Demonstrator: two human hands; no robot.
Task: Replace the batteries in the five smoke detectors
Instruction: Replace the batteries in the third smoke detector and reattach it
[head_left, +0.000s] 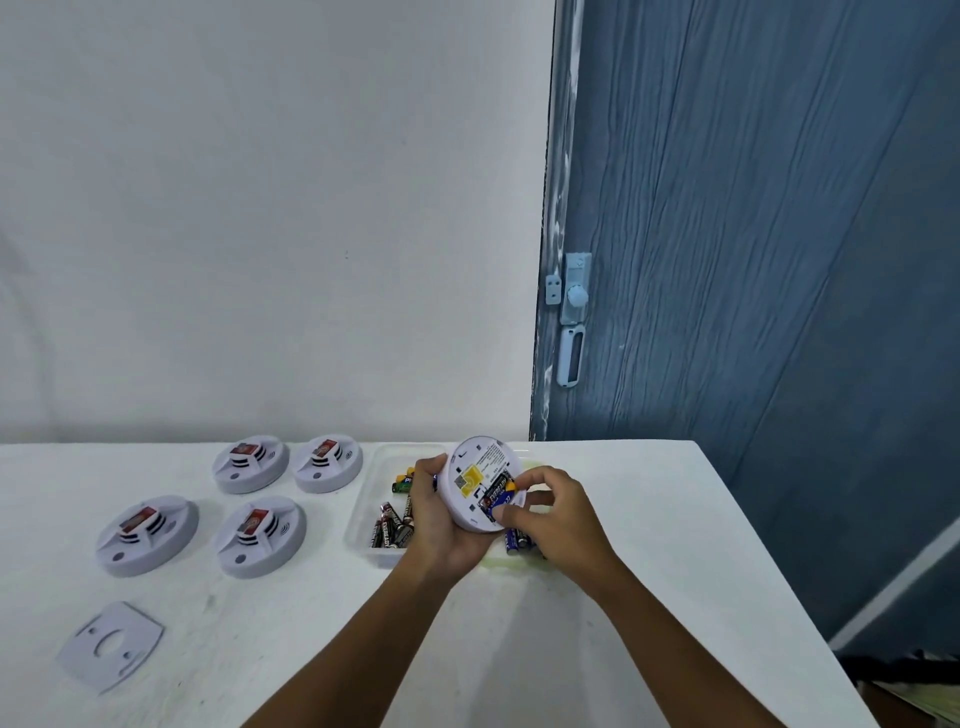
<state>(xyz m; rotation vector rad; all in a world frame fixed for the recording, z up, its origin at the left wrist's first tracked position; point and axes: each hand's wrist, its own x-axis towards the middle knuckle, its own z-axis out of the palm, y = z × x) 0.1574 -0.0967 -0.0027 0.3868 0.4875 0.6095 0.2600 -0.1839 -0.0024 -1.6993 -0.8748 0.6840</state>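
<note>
The smoke detector (475, 486) that is being worked on is held above the table (623, 571), with its back side turned to the camera, so the open battery bay is visible. The left hand (439, 525) is closed around its left and lower rim and carries it. The right hand (553, 512) is at the right side of the detector, and its fingertips (506, 514) are pinched together on a blue battery (498, 500) which sits in the bay, beside a black battery (493, 491). Under the two hands there is a clear tray (363, 519) with loose batteries (390, 527), and some blue ones (517, 540) lie just beneath the right hand. Four other detectors (260, 535) rest on the table to the left of the tray, in two rows, each with a red block on top. A flat mounting plate (110, 646) lies alone near the front left part of the table, well apart from the hands.
</note>
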